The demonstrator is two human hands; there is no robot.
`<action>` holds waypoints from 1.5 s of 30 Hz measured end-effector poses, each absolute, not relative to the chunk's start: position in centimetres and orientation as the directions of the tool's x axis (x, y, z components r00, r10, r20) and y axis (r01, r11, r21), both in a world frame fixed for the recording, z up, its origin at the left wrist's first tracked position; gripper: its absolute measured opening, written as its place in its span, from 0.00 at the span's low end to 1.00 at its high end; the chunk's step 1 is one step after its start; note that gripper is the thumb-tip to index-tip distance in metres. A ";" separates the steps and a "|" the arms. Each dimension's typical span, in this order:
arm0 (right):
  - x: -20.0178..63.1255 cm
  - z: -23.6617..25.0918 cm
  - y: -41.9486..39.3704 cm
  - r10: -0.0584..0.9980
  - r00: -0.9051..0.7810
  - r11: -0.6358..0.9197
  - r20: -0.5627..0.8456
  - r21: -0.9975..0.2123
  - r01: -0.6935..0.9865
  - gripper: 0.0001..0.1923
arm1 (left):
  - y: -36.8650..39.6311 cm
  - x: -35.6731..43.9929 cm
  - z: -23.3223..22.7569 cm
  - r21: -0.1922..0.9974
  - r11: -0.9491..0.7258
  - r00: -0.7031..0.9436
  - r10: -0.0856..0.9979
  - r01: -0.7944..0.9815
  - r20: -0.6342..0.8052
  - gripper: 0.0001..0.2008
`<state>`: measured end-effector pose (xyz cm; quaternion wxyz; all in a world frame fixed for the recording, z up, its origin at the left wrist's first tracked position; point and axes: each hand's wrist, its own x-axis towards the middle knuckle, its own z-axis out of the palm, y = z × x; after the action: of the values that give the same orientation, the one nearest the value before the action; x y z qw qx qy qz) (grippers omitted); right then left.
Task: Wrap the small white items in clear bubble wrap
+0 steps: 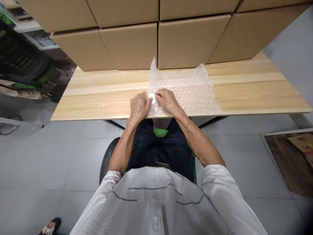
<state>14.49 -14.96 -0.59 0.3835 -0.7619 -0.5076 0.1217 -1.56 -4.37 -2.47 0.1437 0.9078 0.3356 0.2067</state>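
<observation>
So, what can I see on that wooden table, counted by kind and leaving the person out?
Cardboard boxes in view: 8 (4 lower, 4 upper, the upper ones cut off by the picture's edge)
Bubble wrap sheet: 1
Small white item, mostly too bright to identify: 1
Total: 10

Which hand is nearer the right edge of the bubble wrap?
Right. The right hand is over the left part of the bubble wrap; the left hand is farther from that edge, at the wrap's left side.

Cardboard boxes (129, 47) on wooden table (105, 94)
</observation>
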 end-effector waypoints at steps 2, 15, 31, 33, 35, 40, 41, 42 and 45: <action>14.4 -0.3 -15.0 0.871 0.461 -0.202 0.170 -0.731 0.651 0.12 | -4.5 -1.1 -2.5 0.391 -0.740 0.708 0.658 0.547 0.256 0.23; 13.9 0.2 -14.0 0.851 0.516 -0.268 -0.096 -0.925 0.269 0.11 | -3.9 -0.2 -1.6 0.512 -0.664 0.694 0.700 0.545 0.169 0.27; 14.2 1.0 -14.7 0.842 0.532 -0.119 0.091 -0.930 0.347 0.21 | -3.8 0.5 -2.8 0.412 -0.730 0.669 0.675 0.545 0.312 0.43; 14.0 1.4 -14.2 0.850 0.508 -0.135 0.138 -0.875 0.464 0.16 | -4.5 0.8 -2.7 0.389 -0.737 0.678 0.669 0.552 0.305 0.41; 14.0 1.8 -13.8 0.861 0.488 -0.184 0.144 -0.806 0.562 0.10 | -5.2 0.9 -2.7 0.380 -0.754 0.694 0.650 0.536 0.310 0.39; 14.1 2.5 -12.9 0.867 0.497 -0.317 0.043 -0.722 0.615 0.14 | -6.3 0.8 -2.8 0.423 -0.763 0.700 0.633 0.489 0.331 0.39; 14.1 2.6 -12.7 0.862 0.505 -0.326 0.038 -0.722 0.611 0.14 | -6.5 0.7 -2.7 0.424 -0.762 0.700 0.634 0.490 0.329 0.39; 14.1 2.6 -12.6 0.858 0.513 -0.329 0.037 -0.727 0.603 0.14 | -6.6 0.6 -2.7 0.417 -0.762 0.703 0.633 0.495 0.324 0.39; 14.3 2.3 -12.3 0.848 0.529 -0.327 0.023 -0.764 0.557 0.15 | -7.3 0.2 -2.6 0.370 -0.766 0.714 0.634 0.526 0.297 0.40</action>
<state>14.29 -12.28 2.28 0.3731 -0.7908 -0.4442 0.1953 0.22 -7.31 -2.58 0.1303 0.9165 0.3166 0.2068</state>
